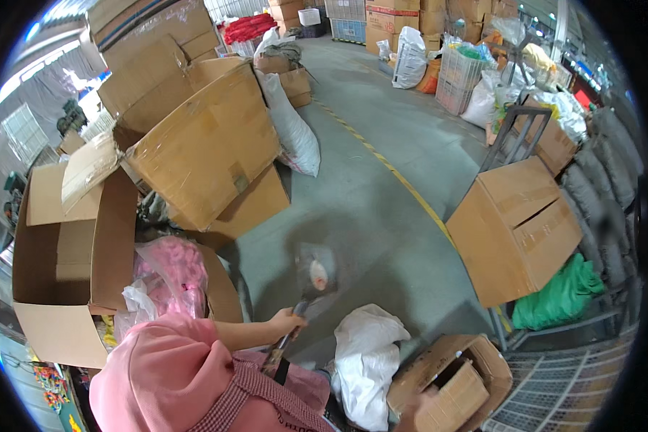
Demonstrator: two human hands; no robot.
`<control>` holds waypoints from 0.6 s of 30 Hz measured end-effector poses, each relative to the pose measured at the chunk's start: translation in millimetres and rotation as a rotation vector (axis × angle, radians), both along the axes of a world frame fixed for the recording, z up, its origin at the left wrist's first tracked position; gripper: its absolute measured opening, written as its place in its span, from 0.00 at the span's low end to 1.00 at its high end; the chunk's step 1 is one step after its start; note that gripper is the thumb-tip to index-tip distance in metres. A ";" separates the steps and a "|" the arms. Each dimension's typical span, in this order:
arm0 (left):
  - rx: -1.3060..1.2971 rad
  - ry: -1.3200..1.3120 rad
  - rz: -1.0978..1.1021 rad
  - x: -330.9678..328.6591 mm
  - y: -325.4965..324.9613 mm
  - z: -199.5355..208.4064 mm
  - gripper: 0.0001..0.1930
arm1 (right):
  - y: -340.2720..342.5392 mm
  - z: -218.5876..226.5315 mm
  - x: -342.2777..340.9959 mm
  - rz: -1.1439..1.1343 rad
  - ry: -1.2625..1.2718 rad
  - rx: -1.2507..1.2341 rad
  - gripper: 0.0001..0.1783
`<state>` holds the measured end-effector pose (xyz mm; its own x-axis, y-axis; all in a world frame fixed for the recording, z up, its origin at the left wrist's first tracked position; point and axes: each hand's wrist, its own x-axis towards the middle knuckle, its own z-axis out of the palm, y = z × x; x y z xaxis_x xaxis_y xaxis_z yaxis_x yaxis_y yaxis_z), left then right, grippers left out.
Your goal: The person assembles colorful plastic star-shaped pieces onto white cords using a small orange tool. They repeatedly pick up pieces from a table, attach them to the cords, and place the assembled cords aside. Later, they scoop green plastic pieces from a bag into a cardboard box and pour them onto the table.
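1. Two hands work apart. Our left hand (288, 322), arm stretched forward, is closed about a dark slim tool (281, 353), left of the small open brown cardboard box (475, 360).
2. A blurred clear plastic packet (315, 273) hangs up-left of the box, just above that fist; we cannot tell contact.
3. Our right hand (419, 407) touches the box's near flap; we cannot tell its grip.
4. We judge the work unfinished: the packet is in no carton yet.

Pink short sleeve (158, 367), checked pink apron strap (245, 389), forearm apparently bare.
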<state>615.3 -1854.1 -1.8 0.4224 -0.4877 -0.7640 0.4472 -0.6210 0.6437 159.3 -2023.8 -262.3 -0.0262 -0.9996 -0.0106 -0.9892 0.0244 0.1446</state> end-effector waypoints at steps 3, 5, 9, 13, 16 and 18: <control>0.156 0.045 0.214 -3.5 -0.3 -15.5 0.07 | -69.6 16.8 -25.6 -0.513 0.121 0.340 0.52; 0.242 0.060 0.285 -6.3 -13.3 -27.9 0.07 | -93.4 0.2 -33.9 -0.591 0.137 0.479 0.53; 0.351 0.121 0.388 -9.6 -38.9 -49.1 0.08 | -118.9 -31.2 -52.1 -0.499 0.251 0.754 0.52; 0.377 0.164 0.365 -6.4 -67.8 -51.6 0.10 | -115.8 -79.3 -95.2 -0.457 0.368 0.428 0.41; 0.347 0.151 0.298 0.2 -77.7 -43.8 0.10 | -129.8 -84.8 -156.2 -0.393 0.352 0.148 0.33; 0.326 0.114 0.221 2.4 -93.8 -36.7 0.11 | -126.5 -74.0 -199.9 -0.326 0.397 0.094 0.27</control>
